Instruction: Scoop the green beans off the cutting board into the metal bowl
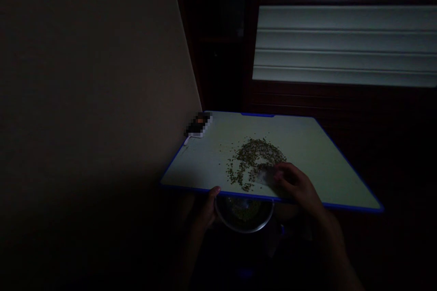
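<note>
A pale green cutting board with a blue rim [273, 207] tilts down toward me, and a loose patch of small green-brown seeds [254, 157] lies across its middle. My right hand [293, 184] rests on the board at the patch's near side, holding a translucent flat scraper [264, 175] against the seeds. My left hand [206, 209] grips the board's near edge, thumb on top, right next to the rim of a steel bowl [244, 220]. The bowl sits below that edge, with similar seeds inside. Its far part is hidden under the board.
A small dark object with a white end [198, 125], partly blurred, lies at the board's far left corner. A beige wall [95, 77] rises along the left side. A pale window blind [344, 45] hangs behind dark furniture at the back.
</note>
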`<state>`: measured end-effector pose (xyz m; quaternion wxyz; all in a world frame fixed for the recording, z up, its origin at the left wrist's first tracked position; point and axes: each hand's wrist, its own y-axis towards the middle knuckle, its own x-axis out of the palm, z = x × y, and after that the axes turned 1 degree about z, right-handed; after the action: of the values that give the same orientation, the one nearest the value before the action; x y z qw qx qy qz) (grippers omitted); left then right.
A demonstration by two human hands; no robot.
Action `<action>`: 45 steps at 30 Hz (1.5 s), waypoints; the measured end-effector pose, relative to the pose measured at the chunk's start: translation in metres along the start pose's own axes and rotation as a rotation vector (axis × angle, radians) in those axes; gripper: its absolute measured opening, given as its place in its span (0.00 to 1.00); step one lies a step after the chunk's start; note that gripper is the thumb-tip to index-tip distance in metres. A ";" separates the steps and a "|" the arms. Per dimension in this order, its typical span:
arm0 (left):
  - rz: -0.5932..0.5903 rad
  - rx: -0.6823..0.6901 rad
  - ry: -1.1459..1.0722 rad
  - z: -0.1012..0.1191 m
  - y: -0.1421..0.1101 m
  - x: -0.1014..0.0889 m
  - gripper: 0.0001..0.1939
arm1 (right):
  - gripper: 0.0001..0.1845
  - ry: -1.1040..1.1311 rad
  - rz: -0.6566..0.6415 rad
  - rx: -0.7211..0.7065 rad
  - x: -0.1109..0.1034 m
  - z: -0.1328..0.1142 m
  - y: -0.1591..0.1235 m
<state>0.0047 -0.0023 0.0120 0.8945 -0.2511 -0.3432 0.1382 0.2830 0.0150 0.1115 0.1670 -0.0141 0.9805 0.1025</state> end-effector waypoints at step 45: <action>-0.019 -0.040 0.007 -0.001 0.001 -0.002 0.29 | 0.06 -0.082 -0.230 -0.062 -0.001 -0.011 -0.005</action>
<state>0.0044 -0.0024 0.0095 0.8918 -0.2661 -0.3449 0.1220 0.2810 0.0081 0.1213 0.2172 -0.1274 0.9611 0.1134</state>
